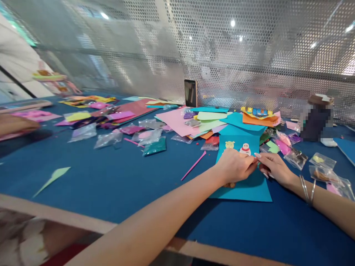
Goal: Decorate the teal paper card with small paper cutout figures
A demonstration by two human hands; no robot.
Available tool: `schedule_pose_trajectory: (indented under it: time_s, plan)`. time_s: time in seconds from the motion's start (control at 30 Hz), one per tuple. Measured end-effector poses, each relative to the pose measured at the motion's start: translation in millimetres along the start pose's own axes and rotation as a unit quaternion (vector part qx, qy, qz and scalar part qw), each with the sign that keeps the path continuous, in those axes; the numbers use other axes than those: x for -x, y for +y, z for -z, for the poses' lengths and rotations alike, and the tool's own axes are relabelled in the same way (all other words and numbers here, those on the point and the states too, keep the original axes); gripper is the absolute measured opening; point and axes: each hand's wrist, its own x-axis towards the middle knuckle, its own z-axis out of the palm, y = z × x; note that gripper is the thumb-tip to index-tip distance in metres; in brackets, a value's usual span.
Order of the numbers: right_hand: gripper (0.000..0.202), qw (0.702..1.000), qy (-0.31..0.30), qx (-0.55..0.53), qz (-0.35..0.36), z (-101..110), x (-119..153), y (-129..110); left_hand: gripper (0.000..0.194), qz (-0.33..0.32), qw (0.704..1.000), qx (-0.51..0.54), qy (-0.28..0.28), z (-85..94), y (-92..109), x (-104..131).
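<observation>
A bright blue sheet of card (249, 192) lies on the table, bearing a small cream animal figure (230, 145), a snowman with a red scarf (245, 149) and a brown piece (229, 185) lower down. Over the card's middle, my left hand (235, 162) is closed, its fingers bent together. My right hand (273, 168) comes in at the card's right edge, thumb and index finger pinched against the left fingertips. Whatever sits between the fingers is too small or hidden to make out. A pink plastic stick (193, 166) rests left of the card.
Bags of coloured clay (154, 146), paper sheets (177, 122) and more small bags (323, 160) are strewn about. A phone (190, 93) leans on the perforated metal screen (222, 48). A dark cup (316, 120) stands right. Another person's blurred arm (18, 125) shows at left.
</observation>
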Motion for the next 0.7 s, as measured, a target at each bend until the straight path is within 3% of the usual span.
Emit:
schedule_pose_trajectory:
  time_s: [0.13, 0.23, 0.33, 0.5, 0.7]
  plan:
    - [0.036, 0.998, 0.051, -0.005, 0.030, -4.3, 5.2, -4.6, 0.038, 0.036, 0.998, -0.023, 0.041, 2.7, -2.5, -0.1]
    - [0.044, 0.999, 0.019, -0.019, 0.039, -5.6, 7.4, -6.3, 0.036, 0.058, 0.996, -0.029, 0.054, 3.8, -5.0, -0.5]
    - [0.050, 0.999, -0.018, -0.011, 0.048, -5.1, 8.5, -6.0, 0.035, 0.049, 0.998, -0.025, 0.032, 3.2, -5.6, -0.5]
    - [0.048, 0.994, -0.020, 0.073, 0.075, -4.6, 10.0, -4.8, 0.033, 0.039, 0.998, -0.017, -0.039, 1.7, -5.1, 0.3]
    - [0.040, 0.982, 0.011, 0.159, 0.105, -6.6, 10.3, -5.8, 0.050, 0.089, 0.995, -0.023, -0.046, 4.0, -10.0, 0.0]
